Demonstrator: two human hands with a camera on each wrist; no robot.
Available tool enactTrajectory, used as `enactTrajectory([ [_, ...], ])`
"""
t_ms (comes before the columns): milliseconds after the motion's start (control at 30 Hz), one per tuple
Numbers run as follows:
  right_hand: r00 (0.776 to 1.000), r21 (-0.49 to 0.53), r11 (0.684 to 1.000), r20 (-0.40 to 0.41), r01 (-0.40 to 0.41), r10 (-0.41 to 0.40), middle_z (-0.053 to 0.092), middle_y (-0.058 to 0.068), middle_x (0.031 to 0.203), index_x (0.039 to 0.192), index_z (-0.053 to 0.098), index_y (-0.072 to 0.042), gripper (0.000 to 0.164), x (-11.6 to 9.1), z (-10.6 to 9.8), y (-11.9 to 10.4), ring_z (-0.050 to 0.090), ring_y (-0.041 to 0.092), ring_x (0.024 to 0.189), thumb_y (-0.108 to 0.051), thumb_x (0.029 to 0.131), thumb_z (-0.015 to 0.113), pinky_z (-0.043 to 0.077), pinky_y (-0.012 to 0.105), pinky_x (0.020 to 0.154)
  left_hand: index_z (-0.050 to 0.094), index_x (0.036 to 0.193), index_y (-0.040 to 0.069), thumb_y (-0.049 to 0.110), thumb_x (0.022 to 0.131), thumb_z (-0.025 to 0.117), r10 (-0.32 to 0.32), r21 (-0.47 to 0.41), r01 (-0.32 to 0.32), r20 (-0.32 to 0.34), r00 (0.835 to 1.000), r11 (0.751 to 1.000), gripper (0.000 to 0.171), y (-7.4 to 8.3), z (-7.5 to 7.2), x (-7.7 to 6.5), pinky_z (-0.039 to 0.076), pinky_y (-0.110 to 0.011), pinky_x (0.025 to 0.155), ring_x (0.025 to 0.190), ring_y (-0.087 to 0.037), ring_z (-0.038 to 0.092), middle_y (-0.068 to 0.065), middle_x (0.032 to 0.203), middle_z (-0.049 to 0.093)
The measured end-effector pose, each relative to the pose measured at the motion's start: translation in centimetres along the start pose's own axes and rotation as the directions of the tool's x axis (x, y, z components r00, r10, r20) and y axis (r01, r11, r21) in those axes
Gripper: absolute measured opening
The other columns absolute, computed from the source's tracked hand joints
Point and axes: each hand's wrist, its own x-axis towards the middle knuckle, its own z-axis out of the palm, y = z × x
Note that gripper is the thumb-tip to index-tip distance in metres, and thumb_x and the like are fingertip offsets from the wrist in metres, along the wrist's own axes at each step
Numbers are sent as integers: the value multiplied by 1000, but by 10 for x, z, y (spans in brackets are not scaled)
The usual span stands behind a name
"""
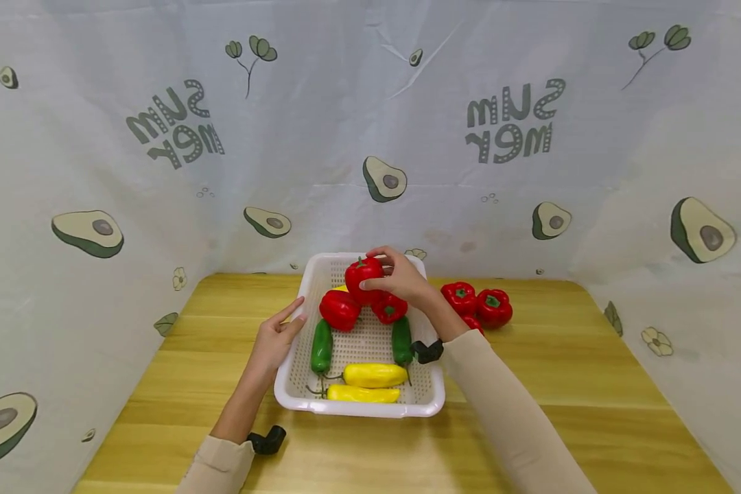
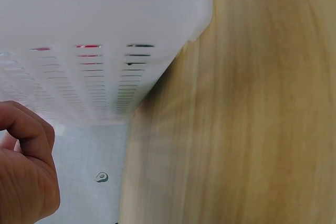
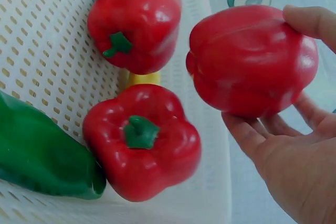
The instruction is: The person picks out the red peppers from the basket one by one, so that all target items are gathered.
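My right hand (image 1: 403,278) holds a red bell pepper (image 1: 363,278) above the far part of a white plastic basket (image 1: 361,410). In the right wrist view, the thumb lies over this pepper (image 3: 252,61) and the fingers are under it. Below it in the basket lie two more red bell peppers, one on the left (image 1: 339,311) and one on the right (image 1: 390,308). My left hand (image 1: 273,341) grips the basket's left rim; in the left wrist view its fingers (image 2: 31,135) are curled beside the slotted wall.
The basket also holds green peppers at left (image 1: 322,348) and right (image 1: 401,339), and long yellow peppers (image 1: 374,375) near its front. Several red bell peppers (image 1: 494,308) sit on the wooden table (image 1: 568,384) right of the basket. A printed curtain (image 1: 321,137) hangs behind.
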Motion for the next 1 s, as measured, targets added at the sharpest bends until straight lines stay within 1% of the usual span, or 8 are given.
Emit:
enactTrajectory([
  [200, 999, 25, 999, 14, 34, -35, 55, 13, 145, 143, 49, -19, 69, -9, -1, -8, 55, 37, 130, -19, 84, 84, 58, 54, 100, 56, 150, 30, 30, 103, 65, 0, -5, 0, -7, 1000, 1000, 47, 0, -1, 0, 65, -43, 80, 108, -37, 74, -24, 130, 69],
  [300, 998, 22, 998, 12, 56, -56, 55, 14, 146, 144, 48, -18, 70, -16, -3, -10, 55, 37, 131, -18, 84, 84, 58, 53, 100, 55, 150, 30, 30, 104, 64, -4, -4, 4, -2, 1000, 1000, 48, 0, 0, 0, 65, -44, 82, 110, -38, 73, -24, 132, 68],
  [467, 997, 29, 997, 17, 76, -77, 52, 14, 149, 149, 44, -13, 77, -30, -7, -12, 55, 38, 133, -12, 82, 84, 57, 53, 103, 54, 151, 29, 31, 104, 64, -14, 7, 14, 9, 1000, 1000, 48, -1, 1, -2, 65, -44, 82, 110, -37, 73, -24, 133, 67],
  [633, 993, 60, 992, 30, 109, -111, 51, 15, 151, 150, 44, -13, 79, -38, -9, -15, 57, 40, 130, -10, 81, 83, 59, 52, 99, 55, 151, 29, 31, 104, 64, 2, 16, -2, -3, 1000, 1000, 48, 1, -1, -1, 65, -44, 82, 108, -36, 74, -24, 132, 68],
  [733, 990, 47, 990, 35, 133, -135, 51, 15, 151, 150, 44, -13, 81, -43, -10, -15, 58, 39, 129, -10, 80, 85, 60, 51, 98, 54, 151, 30, 31, 104, 64, 1, 17, -1, 0, 1000, 1000, 48, 2, -1, 0, 65, -44, 83, 109, -34, 74, -23, 133, 68],
  [833, 991, 26, 991, 30, 132, -133, 52, 13, 150, 149, 45, -16, 81, -49, -13, -14, 58, 38, 129, -11, 79, 86, 59, 50, 99, 54, 151, 30, 30, 104, 65, -3, 13, 3, 1, 1000, 1000, 48, 1, -1, 0, 65, -43, 82, 107, -33, 74, -23, 133, 68],
  [967, 993, -4, 994, 42, 114, -113, 51, 10, 151, 148, 46, -20, 80, -59, -20, -14, 53, 38, 134, -15, 80, 87, 59, 52, 98, 54, 151, 30, 30, 104, 64, -5, 4, 5, 2, 1000, 1000, 48, 1, 1, 0, 65, -43, 82, 106, -32, 75, -23, 132, 68],
  [1000, 993, -11, 994, 46, 112, -111, 50, 10, 152, 149, 46, -19, 80, -61, -22, -13, 52, 39, 135, -16, 80, 87, 59, 52, 98, 54, 151, 30, 30, 104, 64, -6, 4, 6, 3, 1000, 1000, 48, 1, 1, 0, 65, -43, 81, 106, -32, 75, -23, 132, 68],
])
